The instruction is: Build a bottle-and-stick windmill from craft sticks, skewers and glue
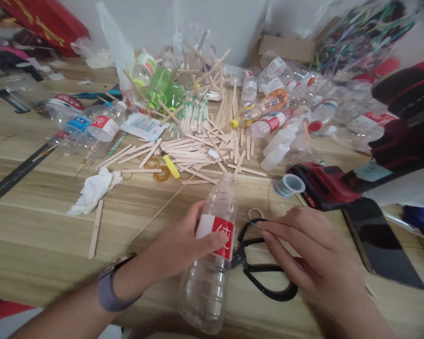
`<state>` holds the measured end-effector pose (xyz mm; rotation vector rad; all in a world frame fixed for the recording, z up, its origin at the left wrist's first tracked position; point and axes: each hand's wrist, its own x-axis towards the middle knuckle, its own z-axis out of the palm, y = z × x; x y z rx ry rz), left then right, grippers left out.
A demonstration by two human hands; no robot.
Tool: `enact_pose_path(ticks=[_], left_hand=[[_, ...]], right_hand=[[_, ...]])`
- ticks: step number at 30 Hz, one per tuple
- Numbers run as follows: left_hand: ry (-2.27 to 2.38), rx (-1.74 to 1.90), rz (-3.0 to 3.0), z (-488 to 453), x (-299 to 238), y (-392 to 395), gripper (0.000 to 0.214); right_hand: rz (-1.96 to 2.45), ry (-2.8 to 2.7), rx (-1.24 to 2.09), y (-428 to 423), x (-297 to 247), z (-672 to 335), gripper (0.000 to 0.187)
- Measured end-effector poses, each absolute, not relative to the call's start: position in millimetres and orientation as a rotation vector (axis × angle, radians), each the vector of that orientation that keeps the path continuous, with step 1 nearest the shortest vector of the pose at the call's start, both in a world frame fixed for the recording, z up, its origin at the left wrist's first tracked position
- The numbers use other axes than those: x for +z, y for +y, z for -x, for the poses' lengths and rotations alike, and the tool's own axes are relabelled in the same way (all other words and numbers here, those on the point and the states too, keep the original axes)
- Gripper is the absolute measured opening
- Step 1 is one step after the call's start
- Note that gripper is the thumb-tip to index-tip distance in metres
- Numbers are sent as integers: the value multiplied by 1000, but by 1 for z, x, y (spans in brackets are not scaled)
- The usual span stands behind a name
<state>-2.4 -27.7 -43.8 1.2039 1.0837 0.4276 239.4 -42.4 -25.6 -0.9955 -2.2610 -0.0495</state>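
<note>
My left hand (194, 240), a watch on its wrist, is wrapped round a clear plastic bottle (205, 287) with a red and white label. The bottle has no cap and leans slightly, its neck pointing away from me. To the right, my right hand (304, 249) pinches a thin, needle-like piece (256, 224) between thumb and fingers; its exact kind is too small to tell. Beneath that pinch lie black-handled scissors (268, 268), their blades hidden behind the bottle. A small pale ring (256, 213) rests just beyond the scissors.
Wooden craft sticks (201, 153) are heaped in the middle, with a yellow-handled tool (170, 165) and rubber bands (161, 174) beside them. Plastic bottles (268, 122) crowd the back. On the right are a spool (289, 185), a red and black power tool (325, 183) and a phone (381, 240).
</note>
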Motion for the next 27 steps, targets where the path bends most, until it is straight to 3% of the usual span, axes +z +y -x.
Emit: enact_pose_path(ticks=[10,27], left_hand=[[1130,333,-1313,-1,-35,-34,80],[1056,381,-1357,-3,-32,-40,73]], right_hand=[[994,-2314,91,-47,-31,-223,10],[1019,-2350,199,-52,-34,-214,28]])
